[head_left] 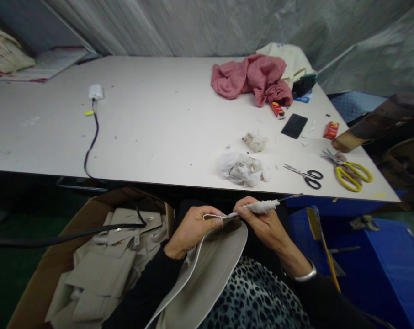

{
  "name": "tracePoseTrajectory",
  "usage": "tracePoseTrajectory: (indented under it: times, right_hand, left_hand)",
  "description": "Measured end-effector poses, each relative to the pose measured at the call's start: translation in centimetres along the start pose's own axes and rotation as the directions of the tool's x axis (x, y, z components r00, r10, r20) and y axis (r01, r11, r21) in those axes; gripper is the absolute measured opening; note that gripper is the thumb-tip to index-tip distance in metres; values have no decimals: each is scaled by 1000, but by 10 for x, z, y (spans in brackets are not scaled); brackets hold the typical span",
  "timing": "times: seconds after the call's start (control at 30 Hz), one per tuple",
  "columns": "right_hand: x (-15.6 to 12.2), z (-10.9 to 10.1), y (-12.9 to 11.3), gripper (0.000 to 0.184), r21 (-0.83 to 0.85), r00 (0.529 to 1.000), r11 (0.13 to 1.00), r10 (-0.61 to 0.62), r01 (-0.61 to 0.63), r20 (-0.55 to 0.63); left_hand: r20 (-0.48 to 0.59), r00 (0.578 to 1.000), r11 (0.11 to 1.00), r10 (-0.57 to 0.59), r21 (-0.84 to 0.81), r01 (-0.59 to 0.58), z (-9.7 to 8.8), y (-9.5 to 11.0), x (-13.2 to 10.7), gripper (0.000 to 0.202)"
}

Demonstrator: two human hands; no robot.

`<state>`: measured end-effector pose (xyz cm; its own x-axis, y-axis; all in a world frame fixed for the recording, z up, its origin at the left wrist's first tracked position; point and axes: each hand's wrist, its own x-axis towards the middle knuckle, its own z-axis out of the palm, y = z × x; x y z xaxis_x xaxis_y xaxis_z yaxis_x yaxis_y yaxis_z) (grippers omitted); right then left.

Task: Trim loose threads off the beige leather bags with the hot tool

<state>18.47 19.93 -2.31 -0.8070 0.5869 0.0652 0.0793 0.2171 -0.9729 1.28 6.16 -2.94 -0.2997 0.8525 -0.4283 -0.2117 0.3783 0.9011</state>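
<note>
My left hand [190, 230] pinches the upper edge of a beige bag piece [212, 274], which hangs open over my lap. A thin white cord or edging loops by the left fingertips. In my right hand [263, 225] is a slim tool with a white-wrapped handle [262, 207]. Its thin metal shaft points up and to the right, away from the bag piece. The right fingertips sit close beside the left ones at the edge. What lies between the fingertips is too small to make out.
Left of my lap stands a cardboard box [32, 278] of beige pieces [104, 269], crossed by a black cable [66, 240]. Black-handled scissors [306, 176], yellow-handled scissors [349, 172], a plastic bag [243, 169] and a pink cloth [251, 78] lie on the table. Blue bins [381, 265] stand right.
</note>
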Motion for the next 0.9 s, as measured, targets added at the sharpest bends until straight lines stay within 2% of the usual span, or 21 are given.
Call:
tracePoseTrajectory:
  times: [0.33, 0.5, 0.67, 0.73, 0.8, 0.9]
  right_hand:
    - [2, 4, 7, 24, -39, 998, 997, -61, 63, 33]
    - [-2, 9, 11, 24, 18, 999, 1000, -13, 13, 38]
    - [-10, 3, 13, 24, 56, 987, 996, -83, 76, 138]
    - [-13, -2, 15, 24, 91, 983, 994, -71, 56, 172]
    - [-15, -4, 19, 24, 176, 990, 984, -34, 9, 139]
    - [-15, -2, 22, 23, 300, 998, 954, -7, 25, -60]
  left_hand:
    - [12, 995, 985, 102, 141, -103, 1, -9, 1, 14]
    - [5, 993, 982, 119, 148, -118, 4, -9, 3, 13]
    - [19, 988, 966, 155, 206, -156, 7, -2, 1, 10]
    - [51, 985, 956, 164, 238, -172, 11, 0, -1, 8]
    - [87, 984, 949, 158, 262, -176, 15, 1, -3, 7]
    - [85, 984, 942, 159, 285, -177, 20, 1, -4, 7]
